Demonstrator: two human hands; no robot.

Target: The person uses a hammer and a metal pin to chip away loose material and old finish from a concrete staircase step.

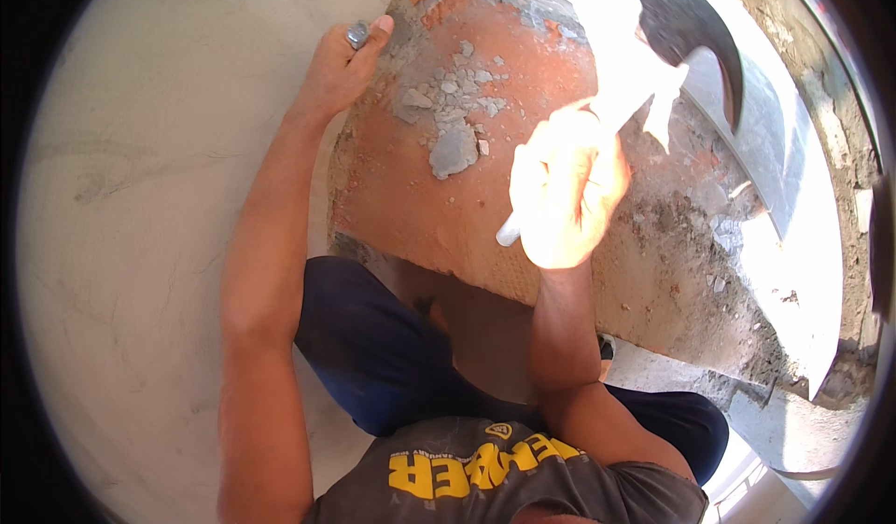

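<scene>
My right hand (571,188) is closed round the handle of a tool, above a reddish ledge. The pale butt of the handle (508,233) pokes out below my fist. Beyond the fist, strong glare washes out the tool, so its kind is unclear; a ragged pale strip (661,118) hangs there. A dark, blurred curved shape (695,25) lies past it; whether it belongs to the tool, I cannot tell. At the plastered wall's edge, my left hand (343,69) is closed, with a ring (357,35) on one finger. Its fingertips are mostly hidden.
Grey broken chips (454,146) lie on the dusty brick-red ledge (439,211). Smooth grey plastered wall (140,244) fills the left. A pale, curved-edged sheet (793,216) lies along the right, beside rough masonry (831,123). My bent legs are below the ledge.
</scene>
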